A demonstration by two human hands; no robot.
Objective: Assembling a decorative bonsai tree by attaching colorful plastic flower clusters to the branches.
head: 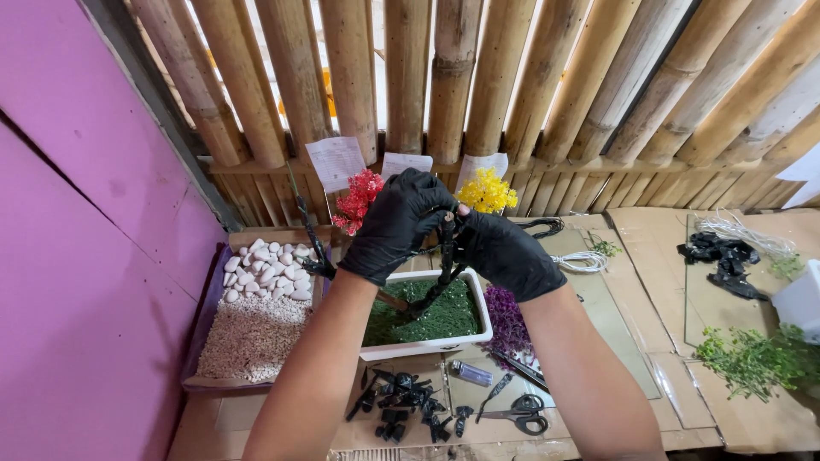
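A rectangular planter [478,300] is set at the middle of the cardboard-covered table [760,431], with a wrapped miniature tree trunk [445,256] rising from the moss in it. The trunk's top is gripped between the left hand [395,224] and the right hand [506,253] — both held above the planter. A tray of pebbles and gravel [256,318] is placed to the left. Scissors [518,413], a lighter [471,372] and loose wrapped twigs [406,407] lie in front — sprigs of foliage [752,360] lie far right. A bamboo wall [478,81] stands behind.

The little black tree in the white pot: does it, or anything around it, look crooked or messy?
Yes, the black trunk leans in the white pot. Both gloved hands grip its top. Black scraps lie scattered in front.
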